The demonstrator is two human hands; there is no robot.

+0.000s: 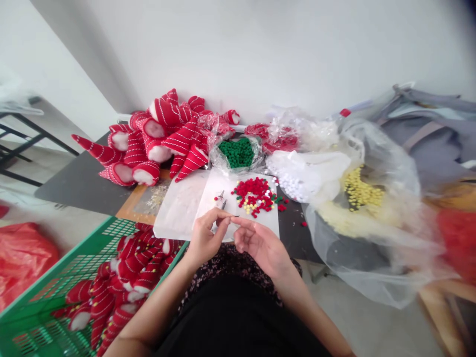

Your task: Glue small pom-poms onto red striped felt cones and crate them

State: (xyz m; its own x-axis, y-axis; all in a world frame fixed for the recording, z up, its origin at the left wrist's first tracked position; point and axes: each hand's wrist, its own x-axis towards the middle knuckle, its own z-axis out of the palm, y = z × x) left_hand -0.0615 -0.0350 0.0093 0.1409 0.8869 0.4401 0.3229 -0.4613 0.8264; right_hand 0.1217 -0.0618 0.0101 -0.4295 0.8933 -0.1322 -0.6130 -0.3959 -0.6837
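My left hand (pixel 211 233) is closed in a pinch over the near edge of the white sheets (pixel 182 203). A thin dark sliver shows at its fingertips, too small to name. My right hand (pixel 262 245) has its index finger stretched out to the left fingertips, the other fingers loosely bent and apart; I see nothing held in it. Just beyond the hands lies a pile of small red pom-poms (pixel 256 191) with some yellow, white and green ones mixed in. A small pointed metal tool (pixel 222 198) lies left of the pile, partly behind my left hand.
Stuffed red striped cones (pixel 163 124) are heaped at the back left. Bags of green pom-poms (pixel 240 152), white pom-poms (pixel 297 181) and yellow pom-poms (pixel 360 188) stand behind and to the right. A green crate (pixel 74 253) with more striped pieces sits low at left.
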